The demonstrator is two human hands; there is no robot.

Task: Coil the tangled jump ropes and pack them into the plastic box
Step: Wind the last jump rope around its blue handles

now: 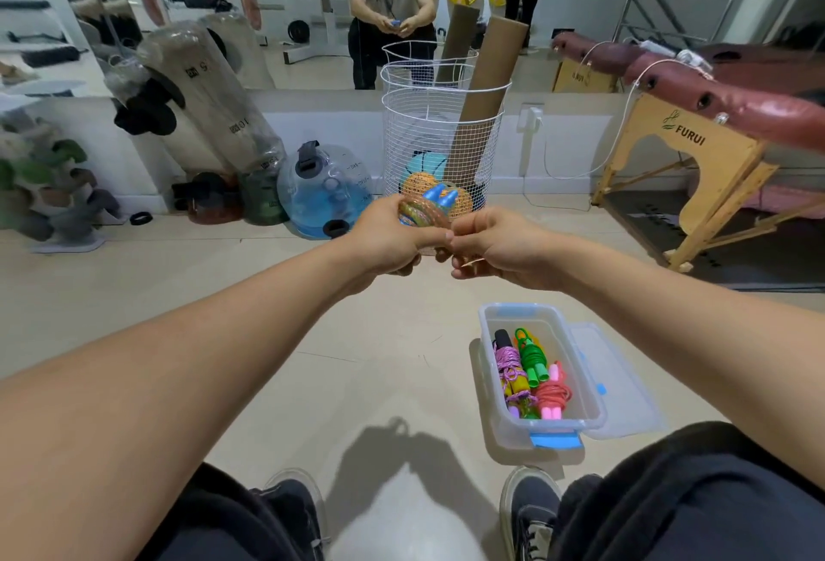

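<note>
Bare floor (277, 337) lies under both arms, w/ a wire basket (442, 132) just behind the hands. Left hand (393, 239) grips a coiled rope (424, 214) w/ blue handles upright. Right hand (495, 248) pinches the rope's loose end beside the coil. Open plastic box (542, 375), lower right on the floor, holds coiled ropes.

The left hand (387, 235) hides much of the coiled rope (422, 213); the right hand's (500, 248) pinched strand is perhaps its blurred end.
</note>
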